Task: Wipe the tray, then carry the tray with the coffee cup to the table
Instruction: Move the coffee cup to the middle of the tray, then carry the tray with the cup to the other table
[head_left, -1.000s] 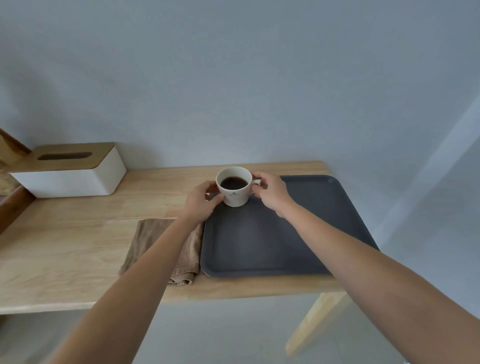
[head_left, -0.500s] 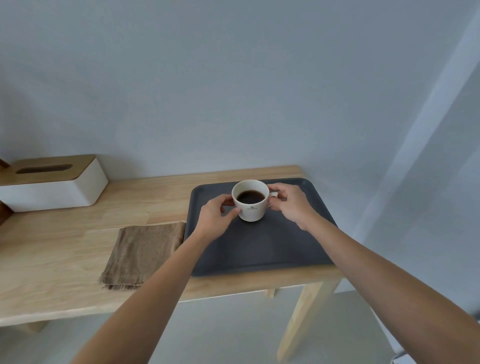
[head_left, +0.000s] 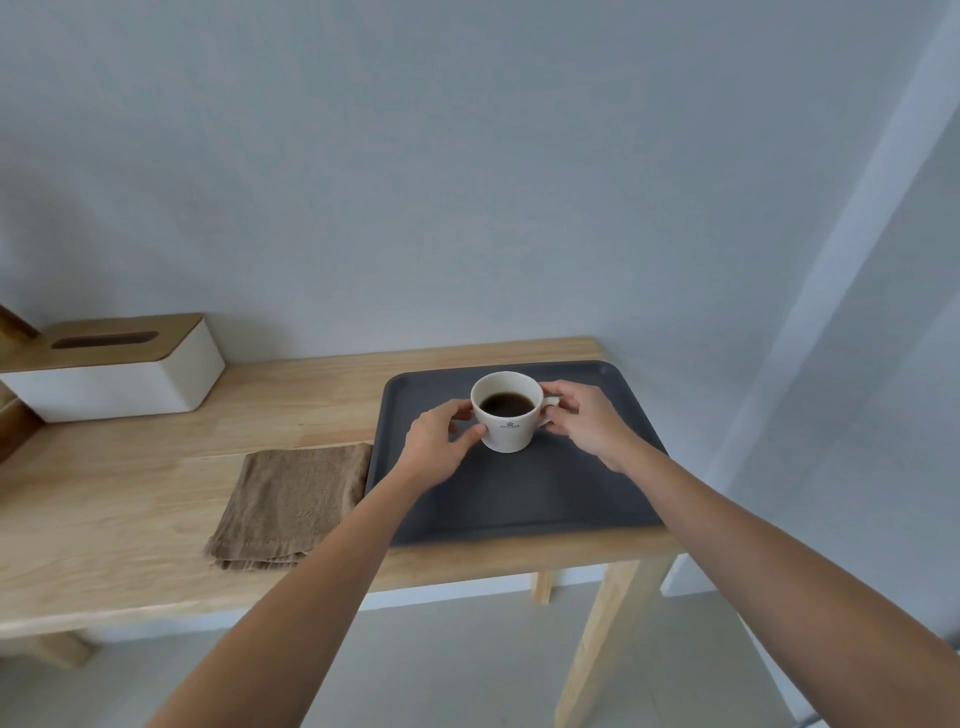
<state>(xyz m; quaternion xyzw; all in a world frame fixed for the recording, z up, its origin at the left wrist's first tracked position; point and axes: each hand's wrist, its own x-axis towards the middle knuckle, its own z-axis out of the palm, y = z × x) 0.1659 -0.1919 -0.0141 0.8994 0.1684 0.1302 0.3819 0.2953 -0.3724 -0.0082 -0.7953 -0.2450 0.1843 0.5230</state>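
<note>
A dark grey tray (head_left: 519, 499) lies on the right end of a light wooden table (head_left: 156, 519). A white coffee cup (head_left: 508, 415) filled with dark coffee stands upright on the tray's far half. My left hand (head_left: 441, 441) cups the cup's left side, thumb on its front. My right hand (head_left: 587, 421) pinches the handle on the cup's right side. A folded brown cloth (head_left: 291, 504) lies flat on the table just left of the tray, touching its edge.
A white tissue box (head_left: 119, 379) with a wooden lid sits at the table's far left by the wall. The tray's right edge is close to the table's right end, with a table leg (head_left: 608, 634) below. Grey floor lies beneath.
Both hands have carried the cup rightward from the tray's far left corner toward the middle of its far half. The view has swung right and pulled back.
</note>
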